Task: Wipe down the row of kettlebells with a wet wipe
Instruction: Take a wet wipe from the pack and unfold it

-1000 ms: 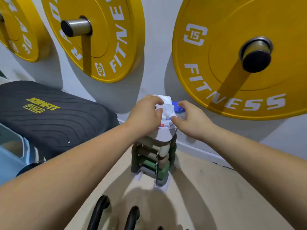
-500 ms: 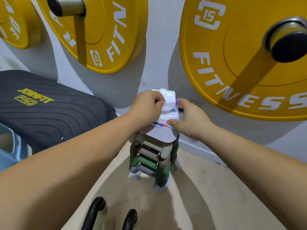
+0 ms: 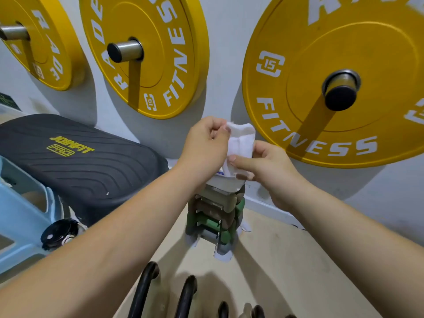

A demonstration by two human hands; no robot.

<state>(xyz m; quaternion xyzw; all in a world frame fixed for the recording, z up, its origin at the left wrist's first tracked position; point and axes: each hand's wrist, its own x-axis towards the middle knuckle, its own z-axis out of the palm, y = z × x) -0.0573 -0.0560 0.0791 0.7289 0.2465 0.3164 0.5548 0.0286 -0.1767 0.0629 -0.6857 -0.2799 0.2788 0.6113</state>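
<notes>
A white wet wipe [image 3: 241, 145] is stretched upward between both hands. My left hand [image 3: 206, 143] pinches its top corner. My right hand [image 3: 263, 166] pinches its lower part just above the wipes pack [image 3: 226, 182], which lies on top of a small dumbbell rack [image 3: 215, 216]. Most of the pack is hidden by my hands. Black kettlebell handles [image 3: 144, 292] [image 3: 188, 294] poke up at the bottom edge of the view; their bodies are out of frame.
Three yellow weight plates [image 3: 146, 56] [image 3: 339, 83] [image 3: 39, 42] hang on pegs on the white wall. A black padded bench [image 3: 75, 161] and a light blue frame [image 3: 20, 214] stand at the left. Beige floor [image 3: 275, 260] lies around the rack.
The wipe has come up out of the pack: my left hand has lifted it, and my right hand has shifted from the pack onto the wipe's lower part. The camera has tilted up.
</notes>
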